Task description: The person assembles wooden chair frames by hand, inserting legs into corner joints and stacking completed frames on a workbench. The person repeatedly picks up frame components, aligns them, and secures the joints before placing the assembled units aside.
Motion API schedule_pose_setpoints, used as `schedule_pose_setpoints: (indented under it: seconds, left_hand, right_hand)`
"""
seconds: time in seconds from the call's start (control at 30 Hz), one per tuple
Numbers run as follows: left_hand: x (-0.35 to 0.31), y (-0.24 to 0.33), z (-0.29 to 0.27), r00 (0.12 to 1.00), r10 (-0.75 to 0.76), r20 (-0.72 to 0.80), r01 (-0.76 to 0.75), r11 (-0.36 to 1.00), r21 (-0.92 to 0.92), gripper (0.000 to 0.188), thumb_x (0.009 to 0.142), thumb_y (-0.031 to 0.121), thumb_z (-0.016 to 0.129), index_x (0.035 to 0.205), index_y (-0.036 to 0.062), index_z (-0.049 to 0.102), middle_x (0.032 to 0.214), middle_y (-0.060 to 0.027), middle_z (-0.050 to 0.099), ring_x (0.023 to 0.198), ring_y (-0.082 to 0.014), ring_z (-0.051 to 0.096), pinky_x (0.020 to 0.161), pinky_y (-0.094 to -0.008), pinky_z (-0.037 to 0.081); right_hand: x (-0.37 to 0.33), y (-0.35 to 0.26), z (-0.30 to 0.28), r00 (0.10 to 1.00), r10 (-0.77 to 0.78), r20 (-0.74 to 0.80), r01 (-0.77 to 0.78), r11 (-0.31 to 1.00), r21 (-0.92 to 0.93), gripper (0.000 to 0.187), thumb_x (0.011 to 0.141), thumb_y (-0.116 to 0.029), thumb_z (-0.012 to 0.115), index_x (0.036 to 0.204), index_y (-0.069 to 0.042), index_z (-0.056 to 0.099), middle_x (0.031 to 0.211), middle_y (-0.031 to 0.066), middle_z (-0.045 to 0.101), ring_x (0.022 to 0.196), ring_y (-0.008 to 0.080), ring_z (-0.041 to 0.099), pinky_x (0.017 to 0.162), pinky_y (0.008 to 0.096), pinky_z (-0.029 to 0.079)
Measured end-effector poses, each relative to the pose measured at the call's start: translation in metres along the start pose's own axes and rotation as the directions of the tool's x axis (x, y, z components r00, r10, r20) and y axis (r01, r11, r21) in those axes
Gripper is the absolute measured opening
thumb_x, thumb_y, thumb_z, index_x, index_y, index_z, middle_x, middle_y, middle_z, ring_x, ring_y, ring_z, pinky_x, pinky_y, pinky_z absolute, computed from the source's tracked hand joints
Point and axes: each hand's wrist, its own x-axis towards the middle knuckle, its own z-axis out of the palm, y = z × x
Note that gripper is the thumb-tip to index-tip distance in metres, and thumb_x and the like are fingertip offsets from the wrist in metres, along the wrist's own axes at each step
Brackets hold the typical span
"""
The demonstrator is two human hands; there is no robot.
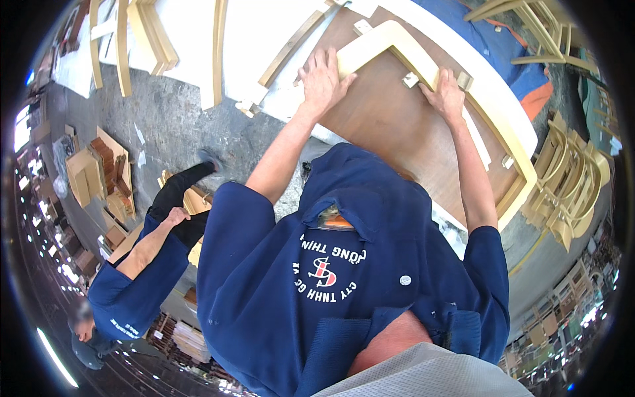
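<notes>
A pale, angular wooden frame (413,56) lies on a brown board (377,109) in front of me. My left hand (323,83) is at the frame's left end, with the wood between thumb and fingers. My right hand (445,99) grips the bar further right, fingers over it and thumb on the inner side. Small wooden blocks (411,79) sit on the board along the frame. A narrow white strip (477,139) lies inside the frame, next to my right forearm.
Curved wooden parts (215,59) lie on a white surface at the far left. A co-worker (142,278) in dark blue stands at my left near stacked wood pieces (99,169). Curved chair parts (565,185) are piled on the right. A blue sheet (486,40) lies beyond the board.
</notes>
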Motion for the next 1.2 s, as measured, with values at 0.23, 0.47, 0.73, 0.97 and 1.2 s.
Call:
schedule_pose_setpoints:
  seconds: [0.23, 0.47, 0.73, 0.97, 1.2]
  left_hand:
    - [0.069, 0.016, 0.042, 0.96, 0.193, -0.203, -0.19, 0.981, 0.037, 0.071, 0.093, 0.049, 0.055, 0.145, 0.004, 0.035, 0.146, -0.0213, 0.035, 0.137, -0.0375, 0.033, 0.1, -0.0719, 0.026]
    - [0.045, 0.011, 0.027, 0.986, 0.14, 0.087, -0.129, 0.984, -0.121, 0.075, 0.086, 0.043, 0.064, 0.145, 0.0073, 0.035, 0.128, -0.0182, 0.05, 0.119, -0.0342, 0.048, 0.094, -0.0536, 0.038]
    - [0.006, -0.005, 0.014, 0.997, -0.056, 0.061, 0.056, 0.998, 0.004, 0.075, 0.071, 0.041, 0.08, 0.126, 0.0034, 0.046, 0.112, -0.0184, 0.054, 0.108, -0.0351, 0.053, 0.086, -0.0505, 0.043]
    - [0.013, 0.0, 0.022, 0.981, -0.178, 0.08, 0.173, 0.983, 0.061, 0.073, 0.068, 0.045, 0.08, 0.114, -0.002, 0.05, 0.116, -0.0192, 0.056, 0.113, -0.034, 0.055, 0.092, -0.0513, 0.045]
    - [0.007, -0.01, 0.016, 0.979, -0.174, 0.109, 0.169, 0.984, 0.053, 0.078, 0.07, 0.047, 0.075, 0.121, -0.0031, 0.045, 0.119, -0.0208, 0.052, 0.118, -0.0363, 0.05, 0.096, -0.0527, 0.042]
  right_hand:
    - [-0.002, -0.003, 0.01, 0.999, -0.009, -0.044, 0.008, 0.999, -0.035, 0.068, 0.079, -0.042, 0.074, 0.127, -0.003, 0.045, 0.118, 0.0162, 0.054, 0.108, 0.0321, 0.058, 0.082, 0.0437, 0.055]
    - [-0.032, 0.026, 0.02, 0.959, -0.1, -0.266, 0.09, 0.995, -0.049, 0.079, 0.078, -0.042, 0.075, 0.138, -0.003, 0.041, 0.116, 0.0157, 0.056, 0.107, 0.0328, 0.058, 0.09, 0.0444, 0.05]
    - [-0.143, 0.121, 0.004, 0.973, 0.19, -0.128, -0.203, 0.974, -0.1, 0.068, 0.078, -0.051, 0.074, 0.121, -0.003, 0.053, 0.108, 0.0149, 0.059, 0.103, 0.0318, 0.06, 0.084, 0.0452, 0.05]
    - [-0.136, 0.13, -0.003, 0.972, 0.233, 0.007, -0.232, 0.97, -0.065, 0.059, 0.077, -0.055, 0.073, 0.099, -0.004, 0.053, 0.103, 0.0149, 0.061, 0.1, 0.0334, 0.061, 0.08, 0.047, 0.052]
    - [-0.138, 0.125, -0.01, 0.987, 0.134, -0.084, -0.134, 0.991, 0.005, 0.062, 0.076, -0.057, 0.073, 0.1, -0.003, 0.056, 0.097, 0.0177, 0.064, 0.093, 0.0368, 0.063, 0.076, 0.0472, 0.052]
